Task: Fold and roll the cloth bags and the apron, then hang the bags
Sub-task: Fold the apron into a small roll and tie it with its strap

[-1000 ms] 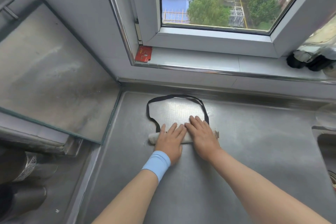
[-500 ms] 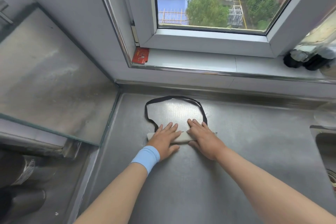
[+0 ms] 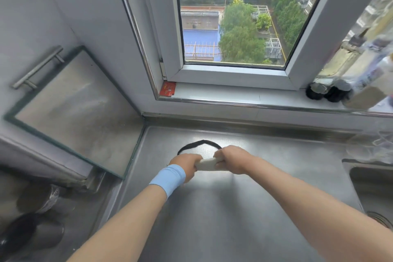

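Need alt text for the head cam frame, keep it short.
A person's left hand and right hand each hold one end of a rolled white cloth bag at a steel counter; its black strap loops on the counter toward the window. A blue wristband is on the left wrist, and a sink shows at the right edge.

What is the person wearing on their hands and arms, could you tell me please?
A plain light blue wristband sits around the wrist of the left hand. The right hand has no band or glove. The left forearm and right forearm are uncovered: no sleeves or watch show.
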A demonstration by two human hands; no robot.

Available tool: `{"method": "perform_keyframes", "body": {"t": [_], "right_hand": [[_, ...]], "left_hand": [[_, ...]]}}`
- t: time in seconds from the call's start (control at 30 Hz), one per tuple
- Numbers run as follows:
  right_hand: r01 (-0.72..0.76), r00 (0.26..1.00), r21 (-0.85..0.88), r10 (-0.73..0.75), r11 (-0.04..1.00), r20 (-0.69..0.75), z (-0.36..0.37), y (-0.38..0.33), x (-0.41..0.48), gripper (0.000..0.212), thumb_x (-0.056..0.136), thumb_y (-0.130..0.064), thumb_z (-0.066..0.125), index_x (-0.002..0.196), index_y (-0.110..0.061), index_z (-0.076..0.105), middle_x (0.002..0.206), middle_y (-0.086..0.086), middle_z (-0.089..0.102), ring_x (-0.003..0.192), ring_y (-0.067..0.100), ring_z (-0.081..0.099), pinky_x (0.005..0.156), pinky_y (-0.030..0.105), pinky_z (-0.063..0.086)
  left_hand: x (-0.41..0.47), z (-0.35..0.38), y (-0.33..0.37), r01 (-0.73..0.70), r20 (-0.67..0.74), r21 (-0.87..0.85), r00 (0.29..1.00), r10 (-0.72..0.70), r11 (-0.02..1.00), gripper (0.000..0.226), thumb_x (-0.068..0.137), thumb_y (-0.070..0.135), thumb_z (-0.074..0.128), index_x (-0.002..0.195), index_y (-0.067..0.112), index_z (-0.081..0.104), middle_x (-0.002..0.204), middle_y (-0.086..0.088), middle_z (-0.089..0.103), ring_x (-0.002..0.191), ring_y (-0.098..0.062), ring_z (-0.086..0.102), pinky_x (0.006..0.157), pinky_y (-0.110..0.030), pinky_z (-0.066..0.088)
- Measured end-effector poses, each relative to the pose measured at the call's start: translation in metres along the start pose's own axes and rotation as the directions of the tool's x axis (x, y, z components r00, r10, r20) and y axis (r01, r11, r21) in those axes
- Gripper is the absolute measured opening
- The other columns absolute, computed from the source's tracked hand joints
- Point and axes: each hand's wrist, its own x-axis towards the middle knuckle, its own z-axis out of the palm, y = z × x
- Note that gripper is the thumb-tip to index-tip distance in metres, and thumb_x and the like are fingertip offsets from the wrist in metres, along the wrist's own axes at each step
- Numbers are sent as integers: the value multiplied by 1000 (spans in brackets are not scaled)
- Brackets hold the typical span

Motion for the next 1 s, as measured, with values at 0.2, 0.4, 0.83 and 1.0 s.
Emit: {"method": "perform_keyframes", "body": {"t": [0.2,0.4,0.83,1.0], "right_hand": [[-4,998,15,3,1000,57,-65,-13,-16,9,79,-29,63,74,-23,60,67,-6,60,65,18,56,51,26,39],[127,806,-510,-388,851,-446,-63,-34,-21,68,81,-10,58,147,-19,43,153,8,41,144,31,33,120,50,21],[85,551,-559,-507,824,-663,-82,-70,-19,51,87,-8,55,138,-5,52,151,20,41,140,36,39,115,49,33],[268,540,-224,-339,937,-771,-97,-91,-20,47,76,-8,76,122,-11,67,109,10,63,100,32,62,79,40,55]], "left_hand": [[-30,-44,6,0,76,-234,997,18,972,27,79,14,63,96,34,59,90,9,64,80,-20,63,55,-23,46],[-54,-76,10,106,116,-704,993,-34,702,28,73,24,64,100,26,67,102,2,74,96,-24,71,84,-53,56],[-83,-89,-3,9,45,-973,987,152,229,48,73,21,80,117,30,64,103,-11,61,91,-28,60,85,-49,51],[-91,-93,-5,-85,-64,-989,983,171,120,51,71,20,83,118,26,66,94,-4,65,85,-19,64,77,-38,54]]}}
